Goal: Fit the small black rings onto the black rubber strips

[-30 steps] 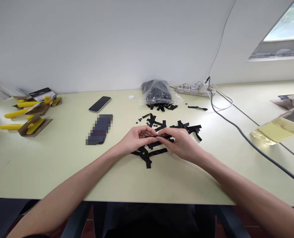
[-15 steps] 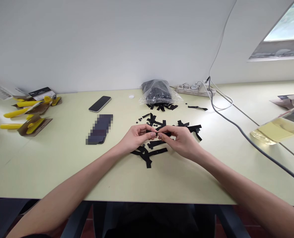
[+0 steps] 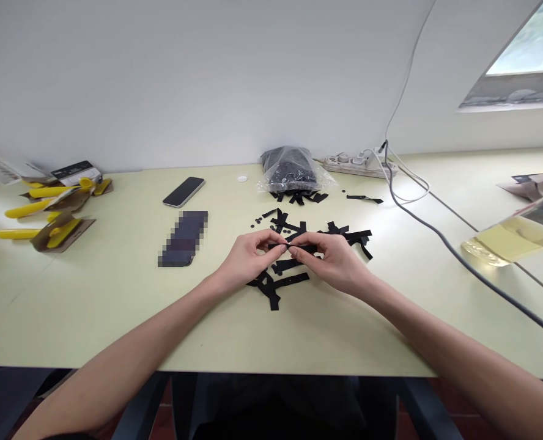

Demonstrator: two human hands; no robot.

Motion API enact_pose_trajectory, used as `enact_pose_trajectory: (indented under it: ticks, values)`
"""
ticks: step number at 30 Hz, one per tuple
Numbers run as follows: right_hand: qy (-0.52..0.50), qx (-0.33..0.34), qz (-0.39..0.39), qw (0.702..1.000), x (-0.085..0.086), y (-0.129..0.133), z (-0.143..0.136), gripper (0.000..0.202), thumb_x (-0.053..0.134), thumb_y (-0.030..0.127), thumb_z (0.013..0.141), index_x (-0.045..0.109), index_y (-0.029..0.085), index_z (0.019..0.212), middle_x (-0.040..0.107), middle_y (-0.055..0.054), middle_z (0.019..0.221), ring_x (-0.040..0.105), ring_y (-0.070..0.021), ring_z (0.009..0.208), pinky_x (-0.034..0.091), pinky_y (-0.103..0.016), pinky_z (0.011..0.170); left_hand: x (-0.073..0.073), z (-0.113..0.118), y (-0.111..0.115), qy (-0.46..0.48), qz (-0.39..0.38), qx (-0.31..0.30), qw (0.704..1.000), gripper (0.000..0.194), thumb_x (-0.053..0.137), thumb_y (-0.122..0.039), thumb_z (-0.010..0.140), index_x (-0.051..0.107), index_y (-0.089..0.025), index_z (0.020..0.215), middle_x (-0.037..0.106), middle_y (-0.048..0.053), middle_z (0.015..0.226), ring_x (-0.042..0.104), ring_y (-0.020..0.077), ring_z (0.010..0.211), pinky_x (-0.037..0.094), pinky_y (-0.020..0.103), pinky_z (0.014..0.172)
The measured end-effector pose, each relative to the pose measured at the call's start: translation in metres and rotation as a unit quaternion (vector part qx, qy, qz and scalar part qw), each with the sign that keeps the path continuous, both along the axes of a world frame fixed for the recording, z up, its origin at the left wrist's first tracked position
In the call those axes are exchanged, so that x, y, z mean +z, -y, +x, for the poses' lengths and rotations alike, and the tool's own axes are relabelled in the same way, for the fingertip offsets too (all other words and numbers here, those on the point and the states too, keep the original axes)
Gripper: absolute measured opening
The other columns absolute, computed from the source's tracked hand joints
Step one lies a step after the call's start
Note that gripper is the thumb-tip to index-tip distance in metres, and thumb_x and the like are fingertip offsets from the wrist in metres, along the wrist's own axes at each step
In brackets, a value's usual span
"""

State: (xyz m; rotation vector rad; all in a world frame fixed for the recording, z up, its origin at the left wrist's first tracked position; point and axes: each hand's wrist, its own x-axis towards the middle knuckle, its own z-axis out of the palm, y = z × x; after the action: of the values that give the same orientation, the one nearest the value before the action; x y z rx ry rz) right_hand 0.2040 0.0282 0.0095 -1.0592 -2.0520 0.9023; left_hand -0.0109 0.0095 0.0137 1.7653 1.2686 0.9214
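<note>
A: What are the pieces made of?
B: The black strip (image 3: 304, 248) in hand is flat, narrow and matt, apparently fabric. Similar loose strips (image 3: 294, 280) lie crossed and overlapping below and around it, some with square-cut ends. Small round black discs (image 3: 252, 226) are scattered among them.
A: And behind those?
B: A clear plastic bag (image 3: 294, 168), wrinkled and shiny, bulging with dark contents too jumbled to make out. More strip ends show along its near edge.
A: How are the hands set?
B: The left hand (image 3: 251, 256) and right hand (image 3: 329, 253) almost meet, thumbs pinched against curled fingers, with the strip gripped between them, just above the pile. Whether a disc is pinched there too, I can't tell.
A: The surface?
B: A smooth, pale green worktop (image 3: 299, 342). Left of the pile lie a phone (image 3: 184, 192) and a pixelated dark object (image 3: 184, 238); farther left, yellow-handled items (image 3: 21, 234) in brown card.
A: And the room?
B: A plain whitish wall (image 3: 184, 79), a power strip (image 3: 338, 165) near its foot, and a window (image 3: 532, 43) at upper right.
</note>
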Motion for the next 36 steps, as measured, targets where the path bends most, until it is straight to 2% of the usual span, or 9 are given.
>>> enact_pose_trajectory:
  ticks: [9,13,17,24,31,36]
  values:
    - [0.028,-0.013,0.023,0.999,0.0019,0.0014,-0.0012,0.019,0.06,0.031,0.096,0.075,0.021,0.097,0.076,-0.002,0.085,0.062,-0.0157,0.068,0.039,-0.026,0.053,0.0021,0.0015,0.0022,-0.015,0.019,-0.014,1.0,0.019,0.065,-0.035,0.093,0.074,-0.02,0.099,0.075,0.002,0.096,0.065,0.0158,0.083,0.048,0.026,0.07]
    - [0.028,-0.015,0.027,0.999,0.0037,0.0028,-0.0023,0.017,0.06,0.028,0.094,0.075,0.019,0.095,0.075,-0.003,0.083,0.062,-0.0151,0.067,0.04,-0.026,0.055,-0.0027,0.0026,0.0002,0.023,0.006,-0.032,0.999,0.019,0.068,-0.032,0.091,0.074,-0.02,0.104,0.075,0.003,0.102,0.068,0.0171,0.09,0.052,0.027,0.08]
    - [0.041,-0.02,0.039,0.998,0.005,0.0034,-0.0023,0.018,0.06,0.027,0.094,0.075,0.018,0.095,0.073,-0.002,0.077,0.055,-0.0128,0.059,0.037,-0.027,0.053,-0.0059,0.004,-0.0011,0.081,-0.029,-0.039,0.996,0.022,0.071,-0.033,0.09,0.073,-0.018,0.105,0.075,0.006,0.105,0.069,0.0186,0.094,0.053,0.03,0.085]
    - [0.044,-0.006,0.052,0.998,0.0051,0.0036,-0.0025,0.018,0.058,0.025,0.094,0.075,0.018,0.094,0.073,-0.002,0.077,0.056,-0.0129,0.061,0.038,-0.026,0.054,-0.0051,0.0053,0.0003,0.084,-0.052,-0.023,0.995,0.026,0.071,-0.042,0.091,0.075,-0.018,0.1,0.072,0.003,0.087,0.061,0.0128,0.073,0.045,0.024,0.065]
    - [0.034,-0.025,0.053,0.998,0.0046,0.003,-0.0031,0.017,0.058,0.026,0.093,0.073,0.018,0.089,0.066,0.0,0.067,0.046,-0.0105,0.054,0.033,-0.025,0.05,-0.0037,0.0033,-0.0017,0.086,-0.073,-0.013,0.994,0.033,0.071,-0.049,0.09,0.076,-0.017,0.094,0.071,0.003,0.083,0.056,0.0112,0.068,0.041,0.024,0.061]
    - [0.032,-0.024,0.046,0.998,0.0046,0.0039,-0.0032,0.015,0.058,0.026,0.093,0.071,0.018,0.088,0.068,-0.001,0.07,0.049,-0.0118,0.057,0.033,-0.025,0.05,-0.0008,0.0041,-0.003,0.128,-0.108,-0.021,0.986,0.034,0.074,-0.05,0.087,0.075,-0.016,0.095,0.073,0.004,0.087,0.058,0.0104,0.065,0.043,0.023,0.06]
